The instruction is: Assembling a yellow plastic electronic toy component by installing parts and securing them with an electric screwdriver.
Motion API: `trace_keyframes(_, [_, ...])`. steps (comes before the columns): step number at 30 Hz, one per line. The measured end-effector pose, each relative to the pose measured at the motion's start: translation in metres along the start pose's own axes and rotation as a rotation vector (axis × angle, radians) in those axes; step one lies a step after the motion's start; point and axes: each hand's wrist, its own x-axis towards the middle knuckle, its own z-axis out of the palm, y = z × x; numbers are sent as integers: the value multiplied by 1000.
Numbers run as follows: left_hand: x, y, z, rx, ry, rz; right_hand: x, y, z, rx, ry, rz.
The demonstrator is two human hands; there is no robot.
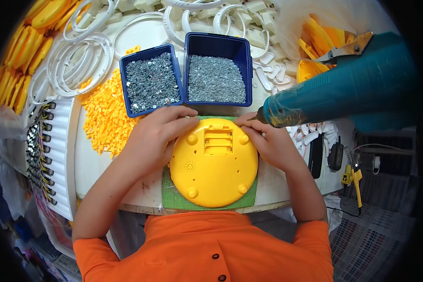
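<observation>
A round yellow plastic toy housing (pixel 214 171) lies on a green mat (pixel 176 202), its underside up, showing a battery compartment, several round feet and small screw holes. My left hand (pixel 162 131) grips its upper left edge, fingers bent over the rim and the thumb hidden behind. Against the upper right edge, my right hand (pixel 270 143) closes its fingers on the rim. Just above the right fingertips, the tip of a teal electric screwdriver (pixel 333 89) points left; neither hand touches it.
Two blue bins hold washer-like metal pieces (pixel 152 82) and screws (pixel 216 80) beyond the housing. Small yellow parts (pixel 105 120) are heaped at left, near white rings (pixel 80 66) and a white foam tray (pixel 63 155). A yellow-handled soldering iron (pixel 356 183) hangs at right.
</observation>
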Motion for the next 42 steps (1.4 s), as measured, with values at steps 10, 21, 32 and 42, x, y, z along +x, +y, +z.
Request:
trace_keyframes(10, [72, -31, 14, 354, 206, 24, 25, 13, -8, -77, 110, -282])
trace_keyframes(21, [44, -7, 0, -61, 254, -88, 92, 1, 0, -475, 246, -507])
trace_keyframes(32, [-69, 29, 28, -425, 320, -502, -38, 35, 1, 285, 533, -2])
trace_keyframes(42, [-85, 44, 31, -62, 320, -218, -94, 48, 58, 48, 615, -49])
